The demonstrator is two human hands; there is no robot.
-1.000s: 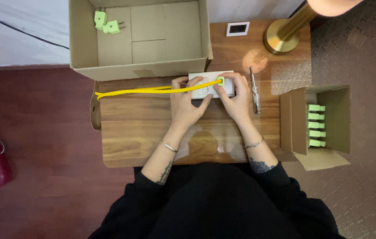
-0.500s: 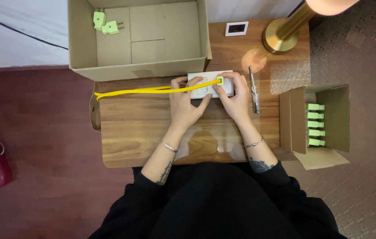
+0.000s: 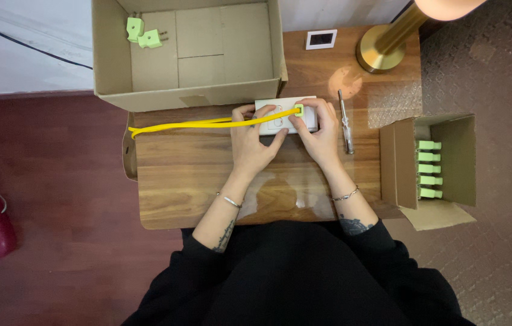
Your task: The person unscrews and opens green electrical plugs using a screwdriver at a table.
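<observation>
Your right hand grip is closed on the green plug, pressed at the white socket strip; your left hand steadies the strip on the surface. Since a second ago nothing has shifted: yellow cable unmoved, plug apparently seated.

Sharp, warm lamp glow overhead

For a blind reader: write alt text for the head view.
Both hands, left hand and right hand, hold a white power strip with a green plug on a yellow cord, on a wooden table.
</observation>
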